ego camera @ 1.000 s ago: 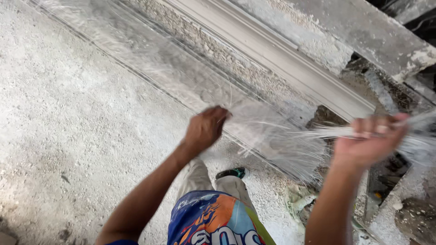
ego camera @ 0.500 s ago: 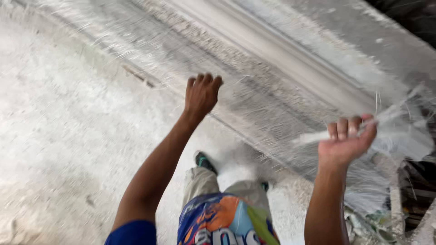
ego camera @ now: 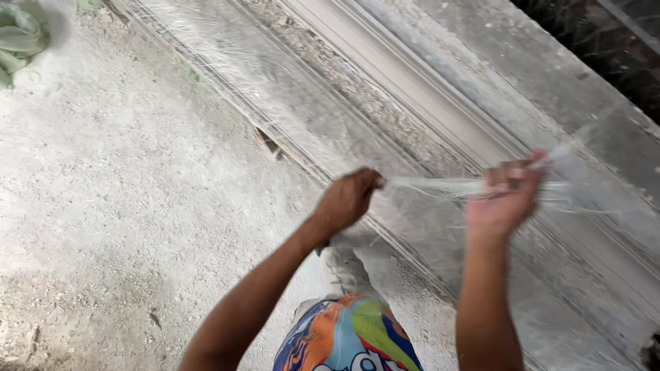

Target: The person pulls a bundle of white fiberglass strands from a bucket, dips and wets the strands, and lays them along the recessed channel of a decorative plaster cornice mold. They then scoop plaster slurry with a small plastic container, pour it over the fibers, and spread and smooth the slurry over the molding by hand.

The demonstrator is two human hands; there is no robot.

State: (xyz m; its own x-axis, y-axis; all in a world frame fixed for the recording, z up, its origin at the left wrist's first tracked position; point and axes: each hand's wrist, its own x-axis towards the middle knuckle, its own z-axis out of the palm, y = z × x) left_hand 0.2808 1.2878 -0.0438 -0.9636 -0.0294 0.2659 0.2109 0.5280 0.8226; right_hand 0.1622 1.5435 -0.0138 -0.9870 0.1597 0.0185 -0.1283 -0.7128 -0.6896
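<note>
The left hand (ego camera: 347, 199) is closed into a fist, its fingers clamped on one end of a twisted rope of clear plastic film (ego camera: 440, 187). The right hand (ego camera: 505, 199) is closed too, fingers curled over the other end of that same bunched film, with the loose film spilling out past its knuckles toward the right. The two hands are near each other at about the same height, and the gathered strand runs nearly level between them, pulled straight. The right hand is blurred, so the exact lie of its fingers cannot be told.

Beyond the hands, the film widens into a thin, wrinkled sheet (ego camera: 261, 89) that lies stretched over a long grey moulded slab (ego camera: 412, 89). The slab runs slantwise from the upper left to the lower right, with raised ridges and grooves along its length and a rough, gritty strip down the middle. The sheet is see-through, so the slab's ridges show under it.

Below the arms are colourful shorts (ego camera: 350, 336) in orange, blue and green, and one pale dusty shoe (ego camera: 344, 264) on the ground just under the left forearm. The ground is a rough, dusty concrete floor (ego camera: 124, 220) that fills the left side. A crumpled green cloth (ego camera: 20, 38) lies in the upper left corner, well apart from the hands.
</note>
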